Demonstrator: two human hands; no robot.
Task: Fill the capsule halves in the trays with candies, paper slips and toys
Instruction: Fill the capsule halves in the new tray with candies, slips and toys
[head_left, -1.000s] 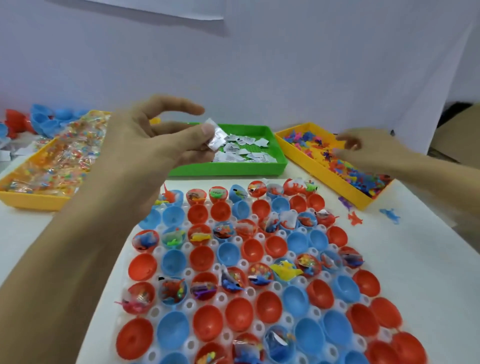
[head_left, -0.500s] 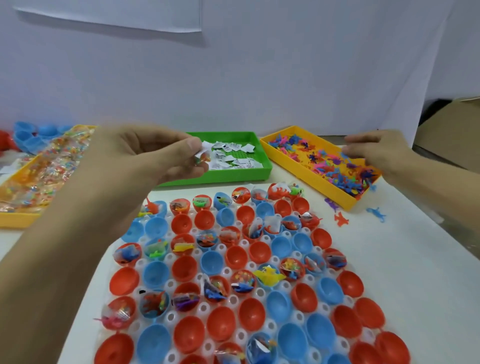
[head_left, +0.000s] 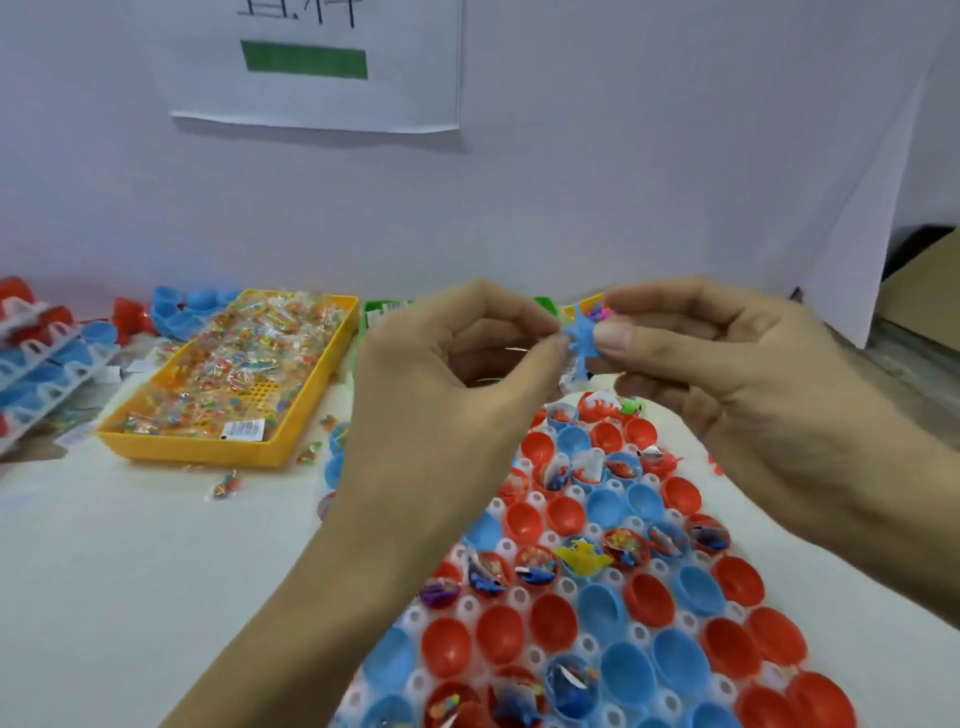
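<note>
A white tray (head_left: 470, 605) holds rows of red capsule halves (head_left: 501, 639) and blue capsule halves (head_left: 626, 670). Several carry candies, slips and toys; a yellow toy (head_left: 582, 558) sits in one. Above the tray's far end my hands meet. My right hand (head_left: 727, 374) pinches a small blue toy (head_left: 579, 332) between thumb and forefinger. The fingertips of my left hand (head_left: 452, 374) press against the toy from the left and grip a pale paper slip (head_left: 569, 382) that hangs just under it.
A yellow tray of wrapped candies (head_left: 234, 452) stands at the left, with loose candies (head_left: 226, 486) on the table beside it. My hands hide most of the green slip tray (head_left: 374, 312) and the yellow toy tray (head_left: 584, 304). Stacked capsule trays (head_left: 41, 358) sit far left.
My right hand has left the toy tray with a blue toy and come to the middle. My left hand has moved right with its slip to meet it. The view has tilted up.
</note>
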